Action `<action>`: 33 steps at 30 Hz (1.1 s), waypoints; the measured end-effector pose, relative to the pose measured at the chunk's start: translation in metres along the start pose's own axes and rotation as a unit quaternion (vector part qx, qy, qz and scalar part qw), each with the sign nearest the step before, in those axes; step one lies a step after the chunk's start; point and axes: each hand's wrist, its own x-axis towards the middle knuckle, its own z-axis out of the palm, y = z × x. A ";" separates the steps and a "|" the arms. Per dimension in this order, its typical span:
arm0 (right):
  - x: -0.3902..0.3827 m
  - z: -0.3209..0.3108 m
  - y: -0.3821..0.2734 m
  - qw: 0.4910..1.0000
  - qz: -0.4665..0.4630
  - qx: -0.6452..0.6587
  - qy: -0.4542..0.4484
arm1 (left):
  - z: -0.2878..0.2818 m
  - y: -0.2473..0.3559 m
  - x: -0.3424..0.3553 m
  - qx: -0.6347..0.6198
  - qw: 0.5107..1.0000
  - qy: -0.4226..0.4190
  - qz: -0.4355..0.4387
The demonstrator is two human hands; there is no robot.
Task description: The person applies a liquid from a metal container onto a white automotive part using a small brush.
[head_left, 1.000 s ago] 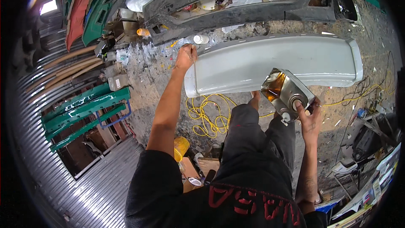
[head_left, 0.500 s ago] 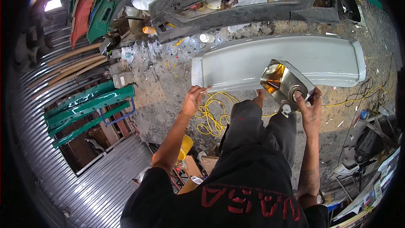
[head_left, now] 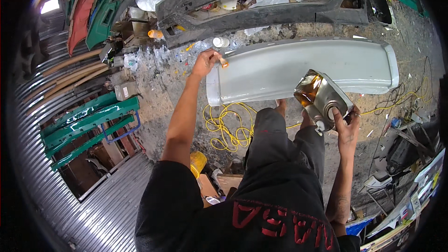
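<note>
Left hand: closed, fingers pinching a small brush by its short handle.
Brush: just right of the left hand's fingertips, its orange tip over the near left end of the panel; whether it touches the surface I cannot tell.
Right hand: gripping the can from its right side, thumb at the round neck.
Can: directly left of and beyond the right hand, tilted, its cut-open side showing amber liquid inside; well apart from the left hand.
Panel: pale grey, curved, running rightward from the left hand; beyond the right hand and partly behind the can.
White bottle: just beyond the left hand, slightly right.
Yellow cord: coiled on the floor, nearer the body than the left hand, with a length passing behind the can to the right of the right hand.
Orange bottle: beyond the left hand, off to its left.
Bumper: dark, lying beyond both hands and the panel.
Bucket: yellow, near the left upper arm, well back from the left hand.
Green parts: well left of the left hand, beside a corrugated sheet.
</note>
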 end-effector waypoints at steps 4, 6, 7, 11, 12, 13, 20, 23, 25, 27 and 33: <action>0.001 0.003 -0.006 0.999 -0.001 0.016 -0.030 | 0.016 0.021 -0.041 0.056 0.983 0.132 0.117; 0.002 0.004 -0.009 0.998 -0.001 0.020 -0.051 | 0.026 0.032 -0.085 0.139 0.982 0.102 0.079; 0.003 0.006 -0.008 0.998 -0.020 0.027 -0.049 | 0.030 0.031 -0.106 0.139 0.982 0.092 0.084; 0.006 0.010 -0.007 0.996 -0.055 0.037 -0.054 | 0.040 0.068 -0.173 0.089 0.994 0.064 0.023; 0.007 0.011 -0.011 0.996 -0.059 0.039 -0.059 | 0.045 0.075 -0.188 0.093 0.993 0.069 0.020; 0.007 0.011 -0.016 0.996 -0.053 0.038 -0.064 | 0.053 0.078 -0.204 0.062 0.989 0.125 -0.038; 0.015 -0.003 -0.006 0.992 -0.079 0.019 -0.092 | 0.130 0.090 -0.240 -0.100 0.940 0.270 -0.182; 0.019 -0.019 -0.010 0.990 -0.050 -0.034 -0.128 | 0.163 0.069 -0.235 -0.161 0.920 0.320 -0.156; 0.019 -0.023 -0.016 0.983 -0.103 -0.077 -0.131 | 0.177 0.050 -0.236 -0.154 0.893 0.357 -0.228; 0.022 -0.025 -0.019 0.974 -0.155 -0.071 -0.150 | 0.188 0.038 -0.241 -0.091 0.889 0.402 -0.197; 0.030 -0.038 -0.028 0.966 -0.119 -0.115 -0.200 | 0.208 0.013 -0.261 -0.116 0.798 0.551 -0.214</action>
